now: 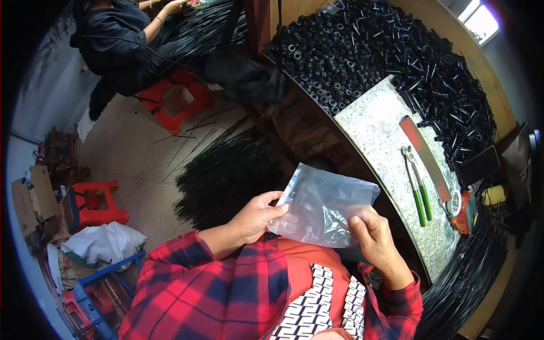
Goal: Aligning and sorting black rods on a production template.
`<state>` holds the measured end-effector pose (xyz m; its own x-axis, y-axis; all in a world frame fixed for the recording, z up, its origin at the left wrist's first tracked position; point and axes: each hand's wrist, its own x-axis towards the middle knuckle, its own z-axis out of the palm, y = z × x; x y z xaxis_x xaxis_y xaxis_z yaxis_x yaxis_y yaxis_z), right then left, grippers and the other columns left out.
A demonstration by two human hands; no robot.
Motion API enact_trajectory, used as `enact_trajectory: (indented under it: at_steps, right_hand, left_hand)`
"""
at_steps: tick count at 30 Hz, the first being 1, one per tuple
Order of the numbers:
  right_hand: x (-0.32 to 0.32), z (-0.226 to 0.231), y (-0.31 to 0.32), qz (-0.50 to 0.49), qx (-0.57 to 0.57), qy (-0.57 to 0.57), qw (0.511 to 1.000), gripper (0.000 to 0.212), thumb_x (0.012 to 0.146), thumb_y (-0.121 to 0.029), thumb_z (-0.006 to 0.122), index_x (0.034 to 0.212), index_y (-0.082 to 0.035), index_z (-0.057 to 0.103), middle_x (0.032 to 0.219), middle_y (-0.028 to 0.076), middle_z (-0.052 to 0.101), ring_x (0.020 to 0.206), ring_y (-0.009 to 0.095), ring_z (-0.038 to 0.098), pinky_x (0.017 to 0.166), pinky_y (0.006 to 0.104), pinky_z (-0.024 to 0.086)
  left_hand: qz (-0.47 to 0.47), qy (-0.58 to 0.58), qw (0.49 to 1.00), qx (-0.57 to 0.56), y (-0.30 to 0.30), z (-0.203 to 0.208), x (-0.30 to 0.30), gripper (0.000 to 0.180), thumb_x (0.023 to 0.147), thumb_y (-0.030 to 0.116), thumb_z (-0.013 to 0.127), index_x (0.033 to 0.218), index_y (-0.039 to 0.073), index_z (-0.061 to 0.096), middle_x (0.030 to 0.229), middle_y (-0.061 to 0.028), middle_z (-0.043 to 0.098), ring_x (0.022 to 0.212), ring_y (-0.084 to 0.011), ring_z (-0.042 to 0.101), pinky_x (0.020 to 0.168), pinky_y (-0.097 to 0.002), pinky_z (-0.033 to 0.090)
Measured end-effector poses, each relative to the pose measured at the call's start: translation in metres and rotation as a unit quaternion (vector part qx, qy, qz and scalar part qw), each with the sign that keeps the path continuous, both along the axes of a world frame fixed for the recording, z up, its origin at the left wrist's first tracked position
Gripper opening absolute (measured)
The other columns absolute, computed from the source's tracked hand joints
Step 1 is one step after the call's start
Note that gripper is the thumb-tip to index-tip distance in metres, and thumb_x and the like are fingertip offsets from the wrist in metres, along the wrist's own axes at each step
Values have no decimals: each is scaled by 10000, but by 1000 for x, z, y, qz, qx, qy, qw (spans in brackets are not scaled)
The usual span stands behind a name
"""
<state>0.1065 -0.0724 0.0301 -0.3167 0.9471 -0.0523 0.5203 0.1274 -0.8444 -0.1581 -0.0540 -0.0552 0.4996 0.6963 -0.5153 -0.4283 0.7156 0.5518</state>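
Note:
A clear plastic bag is stretched between my two hands, above my lap and left of the worktable. My left hand pinches its left edge between thumb and fingers. At the lower right corner, my right hand grips the bag with the thumb on top and fingers curled behind. The bag looks flat, with creases and glare on it; I cannot make out anything inside. Nearest on the speckled tabletop lie green-handled pliers and a long flat strip, reddish and dark.
Heaped black tubes and small black rings cover the table's far side. Dark thin rods are bundled on the floor, with red stools at left. A co-worker sits at upper left. A small box stands near the table's right edge.

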Motion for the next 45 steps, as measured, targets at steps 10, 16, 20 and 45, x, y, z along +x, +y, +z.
enact_trajectory:
  at_steps: [10, 16, 20, 45]
  right_hand:
    - [7, -30, -11, -109, -277, 173, 939, 370, 998, -270, 436, 738, -28, 541, 693, -56, 490, 646, 44, 398, 602, 217, 340]
    - [7, -17, -13, -115, -319, 189, 922, 396, 1006, -312, 425, 781, -17, 565, 712, -64, 504, 688, 29, 408, 644, 207, 353]
    - [5, -21, -15, -110, -302, 186, 929, 365, 999, -287, 435, 760, -45, 568, 692, -57, 512, 637, 34, 417, 599, 199, 336]
    - [5, 28, 1, -59, -49, 85, 993, 93, 805, -49, 563, 773, 20, 617, 1045, 128, 611, 970, 196, 551, 831, 289, 416]
  left_hand:
    - [-39, 60, 997, -26, 2, 11, -13, 404, 919, 165, 592, 1275, 18, 469, 955, -90, 655, 779, -170, 663, 594, -296, 555]
    - [-54, 69, 996, 2, 1, 10, -17, 439, 914, 190, 604, 1287, 11, 457, 899, -94, 662, 710, -151, 653, 561, -272, 534]
    - [-58, 66, 996, 4, 0, 6, -19, 446, 913, 179, 605, 1293, 4, 450, 876, -98, 665, 700, -150, 653, 559, -275, 532]
    - [1, -110, 994, -5, 31, -38, 17, 159, 892, 52, 590, 1049, 30, 596, 992, -100, 666, 870, -216, 665, 787, -367, 545]
